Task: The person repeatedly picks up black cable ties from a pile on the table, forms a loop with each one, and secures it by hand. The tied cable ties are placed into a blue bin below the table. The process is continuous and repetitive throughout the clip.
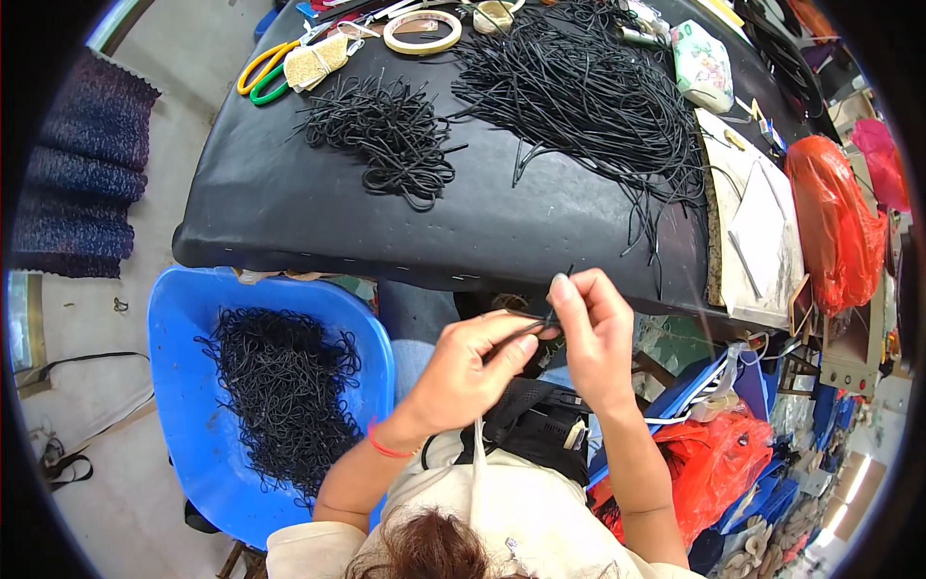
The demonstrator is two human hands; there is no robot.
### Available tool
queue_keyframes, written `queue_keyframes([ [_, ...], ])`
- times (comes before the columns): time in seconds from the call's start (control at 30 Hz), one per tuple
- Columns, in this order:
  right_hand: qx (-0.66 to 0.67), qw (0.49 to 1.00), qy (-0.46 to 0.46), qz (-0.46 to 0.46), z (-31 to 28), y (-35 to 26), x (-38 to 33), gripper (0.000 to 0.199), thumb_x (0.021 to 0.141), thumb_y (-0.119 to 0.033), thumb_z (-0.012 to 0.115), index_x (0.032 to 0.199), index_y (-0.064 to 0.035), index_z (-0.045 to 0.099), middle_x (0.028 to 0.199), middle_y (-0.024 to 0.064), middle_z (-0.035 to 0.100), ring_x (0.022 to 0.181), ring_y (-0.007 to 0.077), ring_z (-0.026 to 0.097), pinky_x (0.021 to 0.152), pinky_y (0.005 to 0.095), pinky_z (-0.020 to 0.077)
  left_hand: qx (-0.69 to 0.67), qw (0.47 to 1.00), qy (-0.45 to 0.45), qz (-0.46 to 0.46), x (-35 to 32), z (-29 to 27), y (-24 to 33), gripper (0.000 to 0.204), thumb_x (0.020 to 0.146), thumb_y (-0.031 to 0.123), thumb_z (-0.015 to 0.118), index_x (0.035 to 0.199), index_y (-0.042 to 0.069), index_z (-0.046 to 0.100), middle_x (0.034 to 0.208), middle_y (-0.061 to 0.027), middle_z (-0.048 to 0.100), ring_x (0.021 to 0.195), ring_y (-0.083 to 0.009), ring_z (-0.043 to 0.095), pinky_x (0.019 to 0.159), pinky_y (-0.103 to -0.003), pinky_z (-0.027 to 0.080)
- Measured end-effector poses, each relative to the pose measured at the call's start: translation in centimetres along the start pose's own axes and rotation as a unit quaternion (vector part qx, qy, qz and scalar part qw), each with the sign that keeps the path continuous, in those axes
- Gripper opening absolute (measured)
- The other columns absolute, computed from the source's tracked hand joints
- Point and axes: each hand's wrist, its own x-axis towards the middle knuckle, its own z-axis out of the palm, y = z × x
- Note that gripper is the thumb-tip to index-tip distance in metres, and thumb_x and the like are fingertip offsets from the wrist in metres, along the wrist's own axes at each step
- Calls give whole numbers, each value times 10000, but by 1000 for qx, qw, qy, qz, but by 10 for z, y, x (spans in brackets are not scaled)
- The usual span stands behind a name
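Note:
Over my lap, just off the table's front edge, my left hand (479, 362) pinches a thin black cord (526, 326) between thumb and fingers. My right hand (595, 333) grips the same cord close by, with a short end poking up past the thumb. The fingers hide how the cord crosses between them. A large heap of long black cords (588, 96) spreads over the back right of the table. To its left lies a smaller tangle of looped black cords (386, 140).
The black-covered table (367, 227) also bears scissors (265, 72), a tape roll (422, 33), a floral tissue pack (701, 66) and a pale board (762, 222). A blue tub (193, 386) full of black cord loops (280, 386) stands at my left. Red plastic bags (834, 222) hang on the right.

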Motion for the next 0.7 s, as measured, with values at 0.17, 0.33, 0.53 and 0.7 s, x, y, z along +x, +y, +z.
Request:
queue_keyframes([
  [0.17,-88,994,50,-42,0,-3,4,200,884,-161,579,755,-17,525,619,-39,487,571,9,444,472,186,404,-68,998,11,16,-2,9,-6,197,869,100,578,1011,-30,619,792,-41,576,668,-65,517,593,-215,431],
  [0.33,-27,999,10,-36,0,-6,0,147,875,-136,589,833,1,562,685,-13,546,631,35,505,559,191,438,-95,993,52,-40,4,6,-2,209,876,141,589,992,-32,600,794,-19,602,712,-40,530,630,-201,448],
  [0.53,54,990,-124,40,-16,-10,-4,130,850,-84,611,924,22,595,828,26,597,765,66,553,678,200,446,-111,991,74,-8,3,4,-1,181,882,154,582,943,-14,605,772,-1,602,694,-38,523,622,-197,449],
  [0.7,4,993,-120,7,-16,-10,-5,140,853,-57,589,972,16,604,784,-7,574,713,51,505,632,194,412,-146,986,80,-5,5,4,-2,167,885,158,577,915,-4,607,772,-8,599,669,-49,525,621,-205,457],
])
